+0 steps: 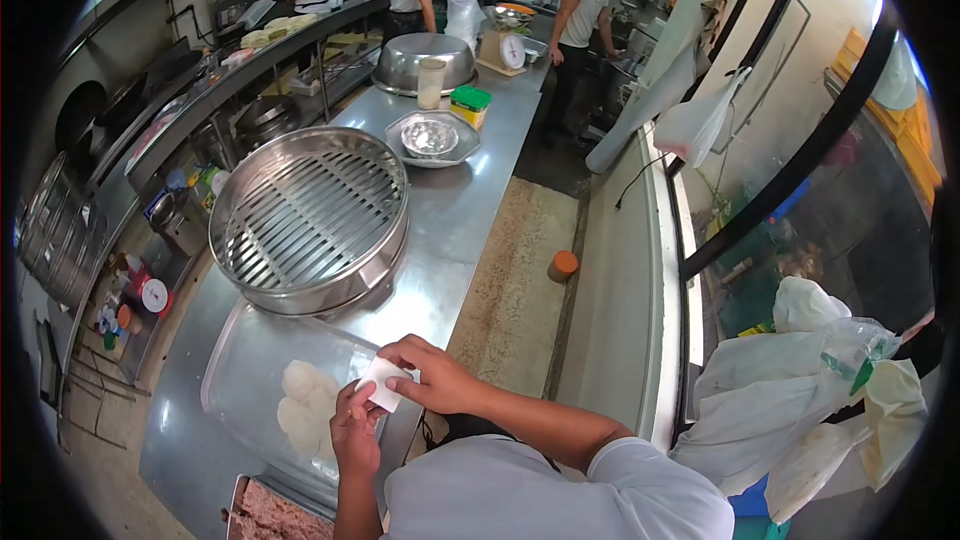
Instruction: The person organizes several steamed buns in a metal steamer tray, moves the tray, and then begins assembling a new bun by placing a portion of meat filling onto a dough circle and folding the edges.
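Observation:
A small white square, paper or a thin wrapper (385, 384), is held between both hands above the table's near edge. My left hand (355, 420) grips its lower left side, thumb on top. My right hand (424, 375) pinches its right side between thumb and fingers. Just left of the hands, several round pale dough wrappers (306, 405) lie overlapping on a clear plastic sheet or tray (225, 390). A metal tray of pinkish ground meat (274, 514) sits at the bottom edge. Beyond the sheet stands a large round steel steamer tier (307, 217) with a slatted base.
Farther along the steel table (457, 202) are an octagonal dish with a foil-like bowl (429, 138), a green-lidded tub (470, 105), an upturned basin (426, 60) and a dial scale (511, 52). A glazed partition (667, 240) stands right. Several people work in the background.

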{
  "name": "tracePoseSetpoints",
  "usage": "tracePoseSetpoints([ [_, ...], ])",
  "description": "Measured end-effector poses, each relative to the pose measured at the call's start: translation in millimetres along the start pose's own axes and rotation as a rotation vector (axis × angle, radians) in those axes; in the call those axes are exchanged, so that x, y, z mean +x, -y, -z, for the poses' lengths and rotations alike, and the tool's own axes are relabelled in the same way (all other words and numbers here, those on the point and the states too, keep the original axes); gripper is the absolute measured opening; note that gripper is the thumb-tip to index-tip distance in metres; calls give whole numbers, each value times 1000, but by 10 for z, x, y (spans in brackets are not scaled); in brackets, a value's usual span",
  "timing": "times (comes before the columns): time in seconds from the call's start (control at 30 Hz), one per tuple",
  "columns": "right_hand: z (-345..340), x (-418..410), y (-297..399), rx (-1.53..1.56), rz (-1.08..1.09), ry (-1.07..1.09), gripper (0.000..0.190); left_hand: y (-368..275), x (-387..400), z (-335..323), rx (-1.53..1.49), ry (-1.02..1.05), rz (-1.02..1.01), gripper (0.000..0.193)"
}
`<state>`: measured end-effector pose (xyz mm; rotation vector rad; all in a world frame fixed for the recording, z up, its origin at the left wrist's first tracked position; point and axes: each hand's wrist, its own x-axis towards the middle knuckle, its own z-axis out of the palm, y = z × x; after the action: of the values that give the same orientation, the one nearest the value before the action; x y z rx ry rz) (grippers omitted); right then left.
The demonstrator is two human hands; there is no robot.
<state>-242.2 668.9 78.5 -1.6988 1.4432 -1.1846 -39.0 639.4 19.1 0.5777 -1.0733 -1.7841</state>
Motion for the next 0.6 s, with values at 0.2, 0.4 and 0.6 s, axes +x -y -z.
tracePoseSetpoints([
  [0.2, 42, 94, -31, 180, -122, 65, 47, -40, 104, -33, -14, 59, -6, 58],
  [0.4, 122, 263, 21, 207, -187, 235, 42, -106, 180, -53, 44, 64, -22, 59],
  [0.6, 96, 318, -125, 226, -172, 239, 41, -133, 236, -113, 54, 43, -3, 61],
])
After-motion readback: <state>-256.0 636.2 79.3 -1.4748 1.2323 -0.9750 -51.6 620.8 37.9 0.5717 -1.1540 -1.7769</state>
